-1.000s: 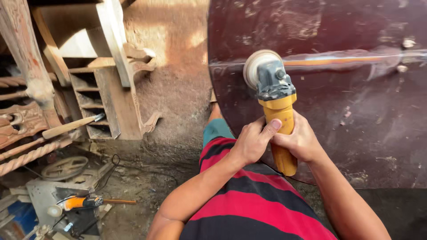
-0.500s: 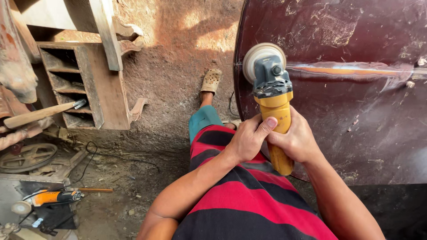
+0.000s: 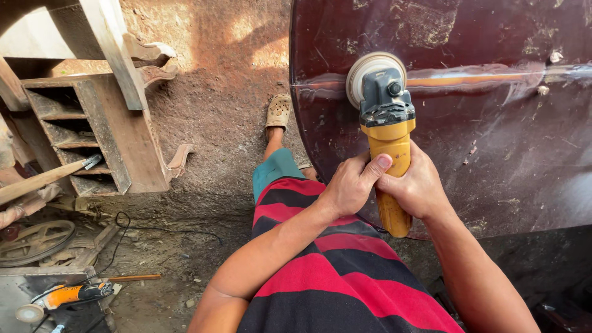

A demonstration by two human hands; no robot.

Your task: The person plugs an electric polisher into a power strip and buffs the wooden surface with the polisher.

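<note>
Head view: two hands grip one yellow grinder (image 3: pixel 387 142). Left hand (image 3: pixel 348 185) and right hand (image 3: pixel 419 185) both wrap tightly around its handle, its one disc (image 3: pixel 364 71) against the dark red panel (image 3: pixel 493 142) at right. Far left stands one wooden shelf (image 3: pixel 92 132); near left lies one orange tool (image 3: pixel 68 295).

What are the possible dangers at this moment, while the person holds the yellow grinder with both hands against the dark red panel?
1. Both hands, left hand and right hand, are bare, and the sanding disc of the yellow grinder is close above them.
2. The foot wears only an open sandal near the dark red panel; dust or debris might hit it.
</note>
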